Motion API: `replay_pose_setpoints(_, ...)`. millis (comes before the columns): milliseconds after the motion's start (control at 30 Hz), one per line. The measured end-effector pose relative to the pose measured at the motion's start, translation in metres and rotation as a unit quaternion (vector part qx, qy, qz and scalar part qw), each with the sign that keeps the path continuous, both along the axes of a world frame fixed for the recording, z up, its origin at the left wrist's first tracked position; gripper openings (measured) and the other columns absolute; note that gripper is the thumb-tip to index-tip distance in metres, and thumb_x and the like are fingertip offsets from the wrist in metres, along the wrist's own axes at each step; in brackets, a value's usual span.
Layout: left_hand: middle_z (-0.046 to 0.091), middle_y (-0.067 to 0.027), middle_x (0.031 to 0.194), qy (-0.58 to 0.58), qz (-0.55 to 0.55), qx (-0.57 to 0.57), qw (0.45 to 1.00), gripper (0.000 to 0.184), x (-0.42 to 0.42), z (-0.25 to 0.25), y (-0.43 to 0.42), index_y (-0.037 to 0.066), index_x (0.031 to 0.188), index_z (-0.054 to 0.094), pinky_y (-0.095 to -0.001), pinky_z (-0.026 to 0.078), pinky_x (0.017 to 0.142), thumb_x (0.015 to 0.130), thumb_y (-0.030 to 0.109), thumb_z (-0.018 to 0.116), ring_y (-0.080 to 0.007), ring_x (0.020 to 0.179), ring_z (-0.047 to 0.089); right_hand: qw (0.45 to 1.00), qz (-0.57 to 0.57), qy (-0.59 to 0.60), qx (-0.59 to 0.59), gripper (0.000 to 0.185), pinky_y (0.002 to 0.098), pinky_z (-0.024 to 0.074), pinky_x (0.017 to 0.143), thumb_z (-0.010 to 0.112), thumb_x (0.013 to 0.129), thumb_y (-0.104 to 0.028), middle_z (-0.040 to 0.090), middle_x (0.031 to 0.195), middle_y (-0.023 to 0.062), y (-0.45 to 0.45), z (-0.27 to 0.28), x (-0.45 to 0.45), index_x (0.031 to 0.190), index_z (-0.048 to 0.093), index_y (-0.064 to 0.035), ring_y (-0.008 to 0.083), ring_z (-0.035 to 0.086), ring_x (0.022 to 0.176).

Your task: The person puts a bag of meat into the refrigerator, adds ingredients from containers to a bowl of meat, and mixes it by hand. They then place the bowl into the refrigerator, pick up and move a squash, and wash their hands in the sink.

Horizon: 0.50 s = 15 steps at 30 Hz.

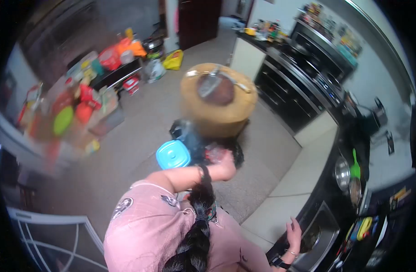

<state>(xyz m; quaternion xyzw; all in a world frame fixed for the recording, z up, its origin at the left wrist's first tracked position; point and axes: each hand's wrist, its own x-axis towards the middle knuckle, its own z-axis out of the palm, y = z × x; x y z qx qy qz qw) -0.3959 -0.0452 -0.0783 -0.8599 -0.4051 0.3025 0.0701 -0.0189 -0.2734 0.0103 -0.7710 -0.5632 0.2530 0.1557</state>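
Note:
My left hand (pixel 225 167) reaches across in front of my body, its fingers closed at a crinkled clear plastic bag (pixel 213 153) with red on it. Motion blur softens the bag and fingertips. Beside it, to the left, is a bright blue lid (pixel 173 154); what it covers is hard to see. Dark plastic bags (pixel 235 154) lie close behind the hand. Off to the right, my right hand (pixel 294 235) is held at the edge of the black counter (pixel 320 192), near the sink (pixel 318 231). Its fingers are apart and nothing is in them.
Ahead stands a round wooden-topped table (pixel 194 102) bearing a brown round thing and clear plastic. At left, a low shelf and the floor hold many bags and boxes, with a green oval thing (pixel 63 120). On the right are an oven (pixel 287 88), metal bowl (pixel 342 173) and green-handled utensil (pixel 355 165).

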Motion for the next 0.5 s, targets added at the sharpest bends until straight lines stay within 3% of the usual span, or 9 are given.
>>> replay_pose_setpoints(33,0.059,-0.0173,0.123,-0.129,0.107,-0.219,0.961,0.042,-0.051,0.069,-0.007,0.004,0.111,0.066,-0.0692,0.026,0.098,0.082,0.035,0.063,-0.0358,0.118,0.051,0.984,-0.044,0.171,0.019,0.042,0.0342,0.0435,0.095,0.056,0.092,-0.022,0.06,0.121,0.0168,0.021,0.001,-0.036,0.128,0.05,-0.0023,0.0254,0.057,0.113)
replay_pose_setpoints(67,0.06,-0.0181,0.118,-0.215,0.202,-0.233,0.927,0.051,-0.09,0.057,-0.013,0.005,0.116,0.061,-0.0676,0.033,0.094,0.08,0.039,0.067,-0.0335,0.113,0.056,0.978,-0.007,0.205,-0.022,0.041,0.0334,0.0457,0.091,0.055,0.093,-0.022,0.061,0.118,0.0173,0.042,0.011,-0.07,0.127,0.05,-0.0009,0.0247,0.06,0.107)
replay_pose_setpoints(167,0.061,-0.0171,0.117,-0.258,0.273,-0.224,0.899,0.052,-0.189,0.052,-0.034,0.01,0.124,0.056,-0.0664,0.031,0.098,0.081,0.039,0.065,-0.0351,0.114,0.055,0.975,0.171,0.128,-0.066,0.044,0.0325,0.0485,0.087,0.06,0.089,-0.019,0.063,0.114,0.0178,0.093,0.033,-0.155,0.129,0.05,-0.002,0.025,0.062,0.102)
replay_pose_setpoints(233,0.061,-0.0161,0.116,-0.268,0.349,-0.177,0.88,0.051,-0.241,0.055,-0.06,0.012,0.125,0.056,-0.0659,0.028,0.1,0.082,0.04,0.063,-0.0362,0.114,0.054,0.93,0.317,-0.13,-0.132,0.044,0.0349,0.0478,0.089,0.063,0.087,-0.02,0.063,0.116,0.0172,0.125,0.053,-0.202,0.124,0.052,0.0013,0.0254,0.062,0.105)
replay_pose_setpoints(333,0.062,-0.0181,0.114,-0.376,0.452,-0.096,0.803,0.05,-0.3,0.041,-0.113,0.011,0.124,0.057,-0.0474,0.043,0.096,0.083,0.04,0.062,-0.0344,0.108,0.058,0.892,0.447,-0.049,0.044,0.047,0.0378,0.0481,0.09,0.065,0.085,-0.023,0.061,0.118,0.0167,0.151,0.101,-0.257,0.124,0.052,0.0007,0.0261,0.06,0.11)
replay_pose_setpoints(367,0.062,-0.0181,0.114,-0.38,0.473,-0.09,0.79,0.05,-0.315,0.033,-0.134,0.011,0.124,0.057,-0.0474,0.043,0.096,0.083,0.04,0.062,-0.0344,0.108,0.058,0.88,0.47,-0.05,0.042,0.047,0.0378,0.0481,0.09,0.065,0.085,-0.023,0.061,0.118,0.0167,0.158,0.114,-0.276,0.124,0.052,0.0007,0.0261,0.06,0.11)
replay_pose_setpoints(433,0.062,-0.0198,0.113,-0.46,0.556,-0.045,0.691,0.044,-0.336,0.021,-0.179,0.009,0.117,0.062,-0.0437,0.044,0.093,0.083,0.038,0.062,-0.0358,0.107,0.058,0.834,0.504,0.224,-0.015,0.049,0.0398,0.0476,0.092,0.062,0.088,-0.028,0.06,0.119,0.0213,0.171,0.13,-0.306,0.125,0.051,0.0013,0.0305,0.058,0.113)
replay_pose_setpoints(467,0.062,-0.0198,0.113,-0.463,0.574,-0.036,0.675,0.044,-0.341,0.015,-0.204,0.009,0.117,0.062,-0.0437,0.044,0.093,0.083,0.038,0.062,-0.0358,0.107,0.058,0.822,0.525,0.221,-0.023,0.049,0.0398,0.0476,0.092,0.062,0.088,-0.028,0.06,0.119,0.0213,0.18,0.121,-0.314,0.125,0.051,0.0013,0.0305,0.058,0.113)
replay_pose_setpoints(500,0.063,-0.0206,0.111,-0.454,0.61,-0.016,0.65,0.044,-0.344,0.009,-0.228,0.008,0.115,0.063,-0.0419,0.046,0.092,0.083,0.038,0.063,-0.0361,0.105,0.059,0.739,0.493,0.429,-0.161,0.048,0.0418,0.0469,0.093,0.059,0.09,-0.028,0.059,0.119,0.0239,0.194,0.097,-0.323,0.126,0.049,0.0017,0.0319,0.057,0.113)
